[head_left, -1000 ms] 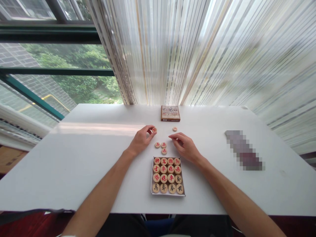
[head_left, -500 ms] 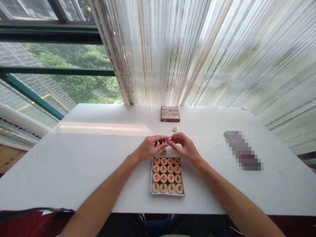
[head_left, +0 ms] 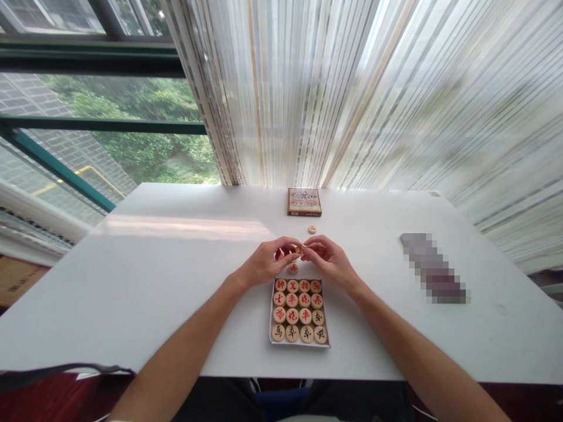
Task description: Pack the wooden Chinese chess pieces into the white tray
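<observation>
Between my left hand (head_left: 269, 259) and my right hand (head_left: 329, 258) is a round wooden Chinese chess piece (head_left: 301, 250) with a red character, pinched by the fingertips of both. Just below them a red-marked chess piece (head_left: 292, 268) lies on the table. Another red-marked piece shows partly behind my left fingers. Nearer to me stands a shallow white box tray (head_left: 299, 344) filled with rows of chess pieces, red characters in the far rows and black ones mostly in the near row. Beyond my hands lies a single chess piece (head_left: 312, 229).
A printed box lid (head_left: 304, 202) rests at the far side of the white table (head_left: 153, 281). To the right lies a pixelated dark object (head_left: 433, 268). Striped curtains (head_left: 281, 94) and a window stand behind the table.
Both hands stay nearly in place, and the pinched chess piece has turned and shifted slightly right between the fingertips. The whole view has moved a little.
</observation>
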The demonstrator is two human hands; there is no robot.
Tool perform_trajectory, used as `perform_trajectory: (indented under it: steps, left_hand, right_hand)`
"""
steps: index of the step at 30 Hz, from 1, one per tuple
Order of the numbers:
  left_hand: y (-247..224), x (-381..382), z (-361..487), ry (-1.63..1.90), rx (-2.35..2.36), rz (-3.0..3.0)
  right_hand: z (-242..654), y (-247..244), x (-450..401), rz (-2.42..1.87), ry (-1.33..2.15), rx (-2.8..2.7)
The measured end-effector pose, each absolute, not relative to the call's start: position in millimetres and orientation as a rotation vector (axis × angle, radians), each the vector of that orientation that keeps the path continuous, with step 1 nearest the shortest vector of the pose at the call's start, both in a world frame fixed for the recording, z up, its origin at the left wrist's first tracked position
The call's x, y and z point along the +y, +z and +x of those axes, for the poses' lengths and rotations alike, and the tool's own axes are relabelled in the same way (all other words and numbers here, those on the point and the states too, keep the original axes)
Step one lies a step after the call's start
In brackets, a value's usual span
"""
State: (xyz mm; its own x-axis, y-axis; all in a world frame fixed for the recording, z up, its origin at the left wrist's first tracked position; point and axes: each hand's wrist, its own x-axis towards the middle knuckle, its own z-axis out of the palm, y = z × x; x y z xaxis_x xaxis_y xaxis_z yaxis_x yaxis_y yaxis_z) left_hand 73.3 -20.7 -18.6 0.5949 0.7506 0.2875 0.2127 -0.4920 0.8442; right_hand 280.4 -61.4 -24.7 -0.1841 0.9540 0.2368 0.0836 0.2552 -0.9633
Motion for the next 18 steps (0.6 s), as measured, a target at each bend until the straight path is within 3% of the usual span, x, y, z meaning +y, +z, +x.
perform_trajectory:
  steps: [18]
  left_hand:
    - [-17.8, -20.0, 70.7, 0.825, 0.775, 2.053]
  right_hand:
    - [281.1, -30.3, -61.5, -1.011, 1.169, -1.495]
